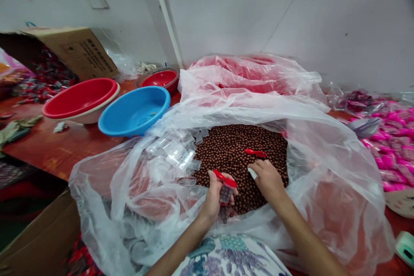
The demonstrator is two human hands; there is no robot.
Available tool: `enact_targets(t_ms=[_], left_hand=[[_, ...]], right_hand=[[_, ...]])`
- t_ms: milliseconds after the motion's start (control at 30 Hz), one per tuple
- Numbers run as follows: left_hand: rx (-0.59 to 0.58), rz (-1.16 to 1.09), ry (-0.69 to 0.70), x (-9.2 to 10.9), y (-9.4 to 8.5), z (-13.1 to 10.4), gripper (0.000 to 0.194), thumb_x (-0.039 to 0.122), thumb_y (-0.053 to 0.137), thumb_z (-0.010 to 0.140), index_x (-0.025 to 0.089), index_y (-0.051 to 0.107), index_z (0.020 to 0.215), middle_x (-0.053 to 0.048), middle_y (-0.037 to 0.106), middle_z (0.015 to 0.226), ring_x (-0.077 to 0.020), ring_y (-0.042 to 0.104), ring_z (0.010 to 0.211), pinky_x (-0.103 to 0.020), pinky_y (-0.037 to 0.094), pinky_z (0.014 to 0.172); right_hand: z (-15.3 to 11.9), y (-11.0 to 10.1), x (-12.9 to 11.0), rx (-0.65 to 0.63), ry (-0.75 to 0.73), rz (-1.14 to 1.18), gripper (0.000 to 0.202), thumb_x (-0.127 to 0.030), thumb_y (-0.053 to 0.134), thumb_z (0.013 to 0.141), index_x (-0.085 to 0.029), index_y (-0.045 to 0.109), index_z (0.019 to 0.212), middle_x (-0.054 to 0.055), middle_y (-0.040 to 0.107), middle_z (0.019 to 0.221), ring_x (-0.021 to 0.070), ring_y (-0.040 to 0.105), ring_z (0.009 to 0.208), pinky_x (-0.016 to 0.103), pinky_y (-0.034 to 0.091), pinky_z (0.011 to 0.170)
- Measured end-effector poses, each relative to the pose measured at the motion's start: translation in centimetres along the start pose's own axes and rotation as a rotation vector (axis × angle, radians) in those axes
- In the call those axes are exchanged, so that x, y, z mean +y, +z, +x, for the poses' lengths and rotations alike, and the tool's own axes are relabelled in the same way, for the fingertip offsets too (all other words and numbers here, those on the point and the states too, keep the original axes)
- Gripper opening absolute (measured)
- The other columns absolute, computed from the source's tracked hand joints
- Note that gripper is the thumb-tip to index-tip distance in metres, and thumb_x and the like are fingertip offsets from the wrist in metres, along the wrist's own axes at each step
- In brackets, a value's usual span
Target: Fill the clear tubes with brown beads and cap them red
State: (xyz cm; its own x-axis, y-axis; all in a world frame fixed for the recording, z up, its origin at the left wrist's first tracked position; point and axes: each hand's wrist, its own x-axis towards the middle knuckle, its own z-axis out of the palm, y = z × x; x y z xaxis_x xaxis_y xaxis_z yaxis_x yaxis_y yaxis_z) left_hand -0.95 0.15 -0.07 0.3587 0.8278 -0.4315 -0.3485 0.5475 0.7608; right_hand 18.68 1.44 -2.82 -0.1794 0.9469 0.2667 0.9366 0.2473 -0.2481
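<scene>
My left hand [211, 196] is closed around a small clear plastic container [225, 194] with a red top, over the near side of a heap of small brown balls [223, 151]. My right hand [267, 179] reaches down to the balls, its fingers closed on a small whitish piece [252, 173] whose kind I cannot make out. Just beyond that hand, a red plastic piece with a handle [255, 153] lies on the balls. Clear, flat plastic pieces [174, 151] are piled left of them. A large translucent plastic bag [330, 181] surrounds the balls.
To the left stand a blue basin [134, 112], a red basin [79, 97] and a cardboard box [86, 51] tipped over. Another plastic bag [252, 73] with red contents lies against the wall. Several pink packets [394, 138] are heaped at right.
</scene>
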Motion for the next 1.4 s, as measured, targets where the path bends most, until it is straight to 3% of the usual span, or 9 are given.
enact_targets(t_ms=[333, 533, 633, 767, 900, 1000, 1200, 1300, 1400], left_hand=[[-0.034, 0.011, -0.016, 0.4, -0.1, -0.1, 0.073, 0.071, 0.020, 0.078, 0.011, 0.056, 0.101, -0.004, 0.062, 0.058, -0.0110, 0.052, 0.044, -0.021, 0.037, 0.045], [-0.049, -0.019, -0.008, 0.3, 0.1, -0.2, 0.071, 0.067, 0.026, 0.080, 0.010, 0.055, 0.110, -0.005, 0.063, 0.063, -0.0120, 0.054, 0.049, -0.021, 0.039, 0.046], [-0.034, -0.036, -0.011, 0.3, 0.2, -0.2, 0.070, 0.067, 0.030, 0.080, 0.009, 0.055, 0.112, -0.006, 0.064, 0.069, -0.0126, 0.055, 0.051, -0.022, 0.039, 0.046], [-0.028, -0.110, -0.032, 0.5, 0.1, -0.1, 0.068, 0.064, 0.031, 0.081, 0.010, 0.056, 0.114, -0.007, 0.065, 0.074, -0.0124, 0.056, 0.054, -0.022, 0.040, 0.050], [0.016, -0.214, -0.072, 0.2, 0.4, 0.1, 0.049, 0.050, 0.048, 0.081, 0.013, 0.059, 0.111, -0.005, 0.067, 0.077, -0.0112, 0.056, 0.056, -0.022, 0.042, 0.055], [0.021, -0.233, -0.035, -0.2, 0.6, 0.1, 0.039, 0.035, 0.056, 0.078, 0.017, 0.060, 0.112, -0.005, 0.067, 0.098, -0.0153, 0.061, 0.079, -0.025, 0.045, 0.073], [0.021, -0.015, 0.131, -0.6, 0.1, -0.2, 0.039, 0.031, 0.047, 0.083, 0.021, 0.055, 0.120, -0.003, 0.048, 0.132, -0.0198, 0.039, 0.124, -0.029, 0.025, 0.104], [0.037, 0.068, 0.140, -0.7, -0.1, -0.5, 0.043, 0.034, 0.046, 0.083, 0.021, 0.052, 0.123, -0.005, 0.048, 0.133, -0.0216, 0.043, 0.120, -0.032, 0.029, 0.101], [0.040, 0.087, 0.091, -0.9, 0.1, -0.8, 0.047, 0.036, 0.047, 0.081, 0.020, 0.050, 0.125, -0.007, 0.059, 0.117, -0.0202, 0.056, 0.100, -0.031, 0.040, 0.088]], right_hand=[[-0.2, -0.4, -1.3, -0.027, 0.006, -0.005, 0.031, -0.005, 0.045, 0.078, -0.021, 0.064, 0.096, 0.007, 0.065, 0.087, 0.0229, 0.052, 0.083, 0.036, 0.035, 0.071], [-1.2, -1.6, -4.3, 0.032, 0.143, 0.713, 0.019, -0.024, 0.053, 0.083, -0.027, 0.063, 0.099, 0.002, 0.065, 0.095, 0.0201, 0.055, 0.091, 0.034, 0.043, 0.079], [-1.5, -1.8, -5.6, 0.003, 0.111, 0.845, 0.015, -0.027, 0.054, 0.084, -0.029, 0.066, 0.093, 0.000, 0.066, 0.088, 0.0186, 0.056, 0.087, 0.033, 0.045, 0.077], [-2.2, -1.3, -6.1, -0.004, -0.086, 0.714, 0.029, -0.029, 0.052, 0.086, -0.029, 0.057, 0.114, 0.004, 0.062, 0.104, 0.0209, 0.053, 0.099, 0.038, 0.044, 0.085], [-3.0, -0.6, -6.4, -0.006, -0.178, 0.494, 0.081, -0.044, 0.060, 0.076, -0.017, 0.019, 0.140, 0.015, 0.036, 0.136, 0.0287, 0.037, 0.122, 0.046, 0.038, 0.096], [-3.0, -0.4, -6.8, 0.006, -0.179, 0.344, 0.089, -0.042, 0.058, 0.077, -0.012, 0.004, 0.142, 0.018, 0.027, 0.142, 0.0299, 0.029, 0.128, 0.047, 0.036, 0.098], [-2.0, -1.4, -7.2, -0.014, -0.236, 0.214, 0.068, -0.033, 0.060, 0.073, -0.009, 0.033, 0.131, 0.017, 0.045, 0.128, 0.0293, 0.040, 0.117, 0.045, 0.034, 0.096], [-1.6, -1.8, -7.2, -0.065, -0.254, 0.206, 0.060, -0.033, 0.060, 0.071, -0.009, 0.042, 0.124, 0.017, 0.051, 0.120, 0.0290, 0.044, 0.109, 0.044, 0.035, 0.092], [-1.5, -1.9, -7.2, -0.111, -0.272, 0.224, 0.048, -0.032, 0.061, 0.069, -0.012, 0.051, 0.111, 0.014, 0.056, 0.109, 0.0275, 0.048, 0.100, 0.042, 0.036, 0.088]])
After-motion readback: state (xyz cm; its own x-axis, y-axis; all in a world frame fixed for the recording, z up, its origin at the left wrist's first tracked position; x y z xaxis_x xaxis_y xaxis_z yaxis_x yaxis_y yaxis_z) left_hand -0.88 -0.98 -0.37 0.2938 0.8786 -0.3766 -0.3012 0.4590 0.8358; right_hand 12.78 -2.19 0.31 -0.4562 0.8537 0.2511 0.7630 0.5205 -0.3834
